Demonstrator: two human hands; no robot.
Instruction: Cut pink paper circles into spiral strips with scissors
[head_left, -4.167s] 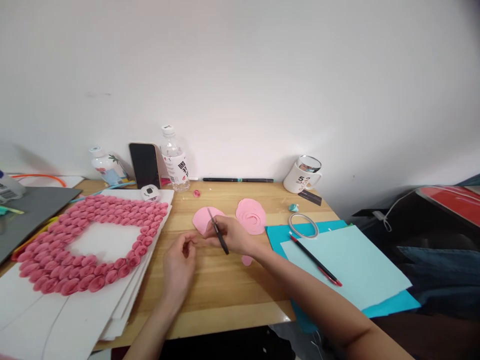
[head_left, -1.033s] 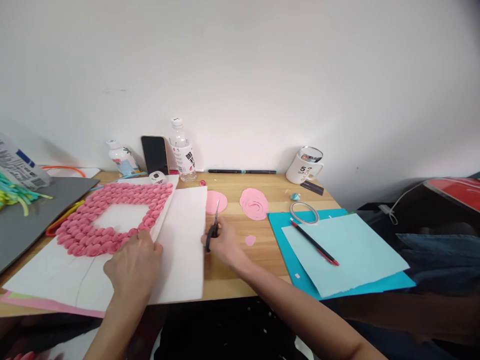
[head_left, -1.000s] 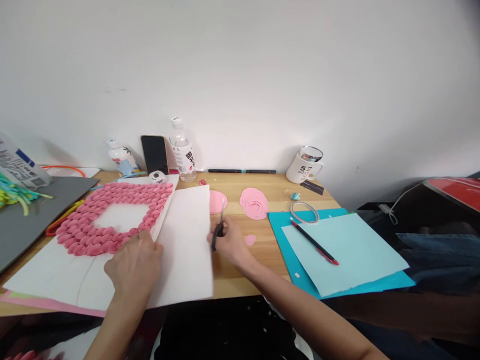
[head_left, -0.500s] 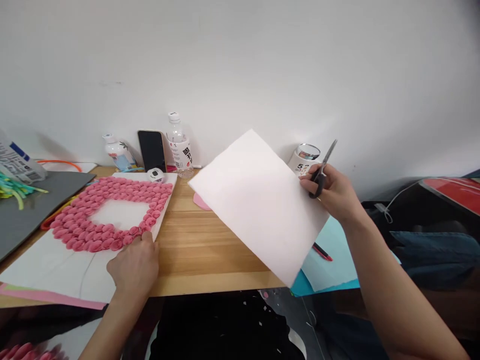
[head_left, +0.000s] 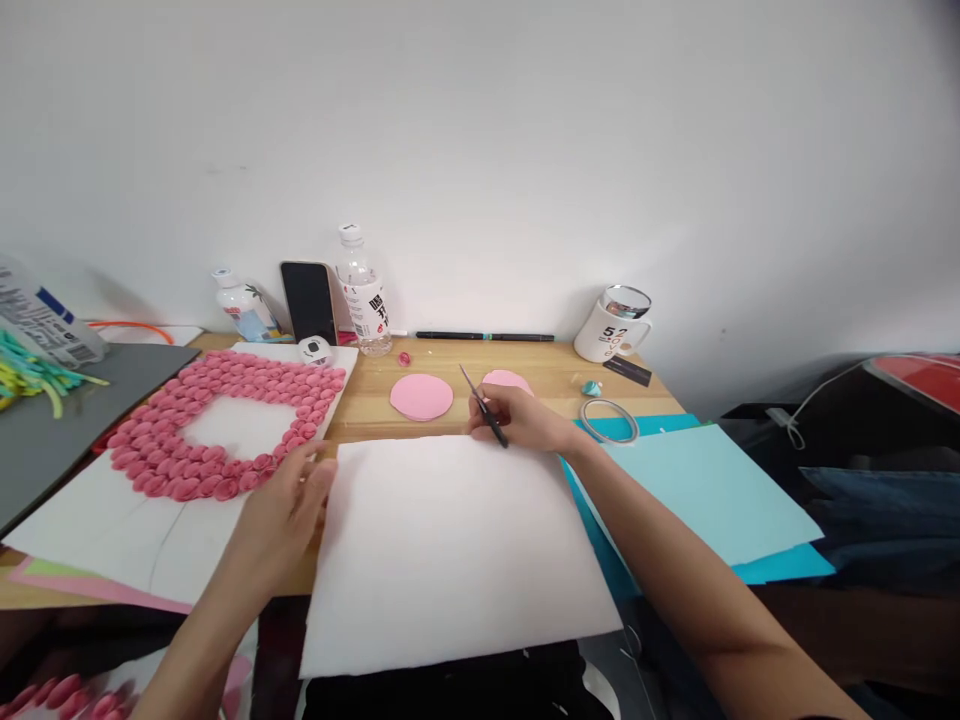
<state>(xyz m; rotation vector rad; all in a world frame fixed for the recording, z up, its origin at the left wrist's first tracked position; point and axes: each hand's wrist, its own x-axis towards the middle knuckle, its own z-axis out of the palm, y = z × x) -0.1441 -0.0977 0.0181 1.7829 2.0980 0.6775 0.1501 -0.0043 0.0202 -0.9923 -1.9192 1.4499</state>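
Observation:
My right hand is closed on a pair of scissors with black handles, blades pointing up and left. Its fingers are at the far edge of a blank white sheet of paper; whether they also pinch the sheet is hidden. The sheet lies in front of me and hangs past the table's near edge. My left hand is open beside the sheet's left edge, thumb and fingers apart. Left of it is a white sheet bearing a square ring of pink rolled-paper rosettes.
Two pink paper ovals lie beyond the sheet. Behind them stand a plastic bottle, a phone and a black pen. A white mug is at the back right, near a tape ring and light blue paper.
The white sheet has come down and left, from raised and tilted to in front of me. My right hand has moved left with the scissors. My left hand has left the pink piece's edge and opened.

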